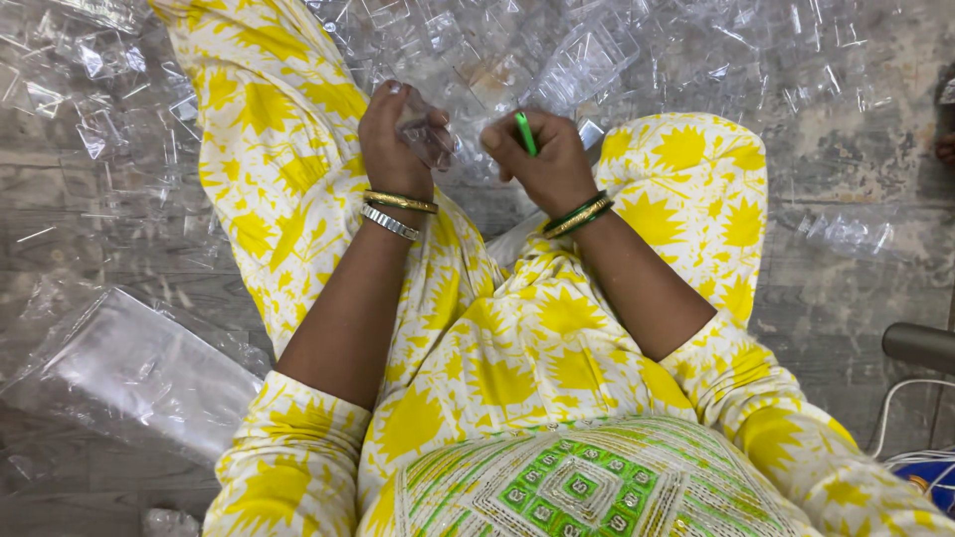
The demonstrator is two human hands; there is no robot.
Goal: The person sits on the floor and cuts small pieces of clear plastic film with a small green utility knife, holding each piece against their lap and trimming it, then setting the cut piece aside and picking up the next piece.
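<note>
I sit on the floor in yellow and white patterned clothes. My left hand is closed around a small clear plastic piece, held above my lap. My right hand grips a thin green stick-like tool, its tip pointing up beside the clear piece. The two hands are close together, a few centimetres apart. Bangles sit on both wrists. The part of the clear piece inside my left palm is hidden.
A heap of clear plastic pieces and trays lies on the floor ahead of my knees. A large clear plastic bag lies at the left. A grey metal leg and white cables are at the right.
</note>
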